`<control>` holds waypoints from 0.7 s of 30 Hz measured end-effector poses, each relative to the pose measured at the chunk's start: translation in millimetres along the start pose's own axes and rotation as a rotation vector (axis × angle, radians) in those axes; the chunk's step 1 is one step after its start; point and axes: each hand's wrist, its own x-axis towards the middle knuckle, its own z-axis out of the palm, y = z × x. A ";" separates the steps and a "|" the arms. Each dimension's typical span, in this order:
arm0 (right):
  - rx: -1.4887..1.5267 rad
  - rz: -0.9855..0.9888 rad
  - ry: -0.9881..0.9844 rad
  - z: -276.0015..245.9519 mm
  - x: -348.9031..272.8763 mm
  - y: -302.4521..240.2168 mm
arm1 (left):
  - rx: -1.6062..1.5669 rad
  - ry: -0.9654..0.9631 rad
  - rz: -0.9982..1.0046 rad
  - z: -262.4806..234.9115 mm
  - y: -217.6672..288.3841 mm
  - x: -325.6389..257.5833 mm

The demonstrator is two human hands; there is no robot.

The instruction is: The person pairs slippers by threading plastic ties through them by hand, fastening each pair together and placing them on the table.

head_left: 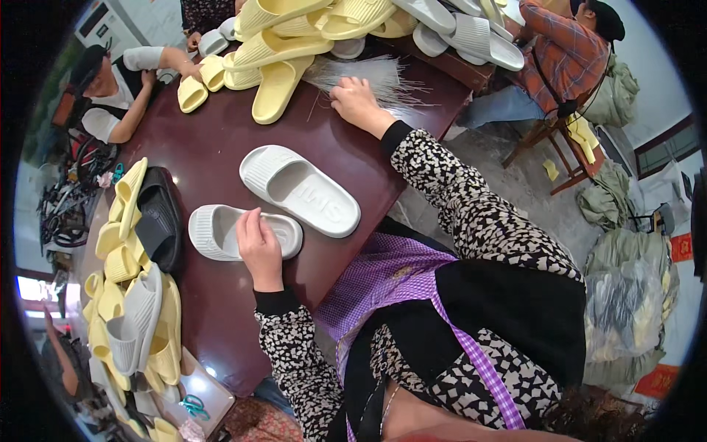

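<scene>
Grey slipper (219,230) lies on worktop (213,309), L hand (260,247) over it, a 2nd grey slipper (302,190) just beside. R hand (359,102) is at clear strands (379,77) nr a pile of yellow slippers (276,53). Can't tell if either grip's clamped or loose.

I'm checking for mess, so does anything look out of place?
Yes: at the right hand, thin pale strands splay unevenly across the table, stray ends sticking out. A small yellow piece lies alone on the floor.
</scene>
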 end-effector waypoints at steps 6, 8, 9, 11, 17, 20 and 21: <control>0.065 0.044 -0.026 -10.1 -1.6 4.7 | 0.021 0.052 0.027 -6.0 -0.6 6.8; 0.074 0.075 -0.031 -18.2 1.0 7.4 | 0.021 0.054 0.028 -8.4 -1.9 8.3; 0.092 0.104 -0.069 -23.0 0.1 12.2 | 0.022 0.039 0.000 -8.3 -0.6 9.1; 0.190 0.087 0.079 -34.8 -3.6 15.6 | -0.006 0.020 -0.028 -12.4 4.3 11.3; 0.579 0.256 0.183 -75.9 -7.8 15.4 | -0.023 0.079 0.016 -12.5 -10.4 8.7; 0.670 0.221 0.249 -93.7 -10.9 10.1 | -0.031 0.123 -0.004 -10.5 -7.9 18.6; 0.665 0.231 0.258 -103.5 -13.8 10.5 | -0.031 0.159 -0.034 -11.4 -0.1 19.3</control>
